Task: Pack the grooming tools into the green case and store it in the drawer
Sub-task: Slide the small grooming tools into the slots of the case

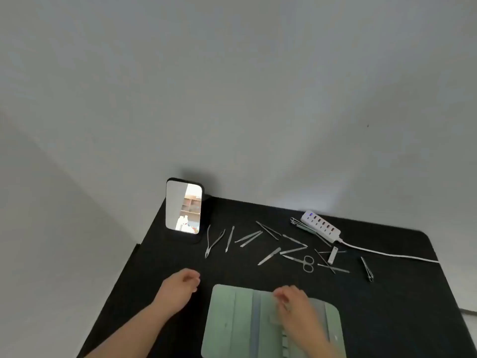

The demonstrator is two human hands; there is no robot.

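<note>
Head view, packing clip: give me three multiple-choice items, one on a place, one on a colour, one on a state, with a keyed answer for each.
1. Where does the mirror stand?
A. at the table's far left corner
B. inside the case
C. beside the power strip

2. What colour is the case?
A. red
B. pale green
C. black

3. How does the case lie?
A. zipped shut
B. open flat on the table
C. standing on edge

Key: 1 A, the mirror stands upright at the far left of the black table, left of the nippers. 2 B, its inner panels are pale green. 3 B, both halves lie spread, with the right hand over them and the scissors lying outside.
</note>
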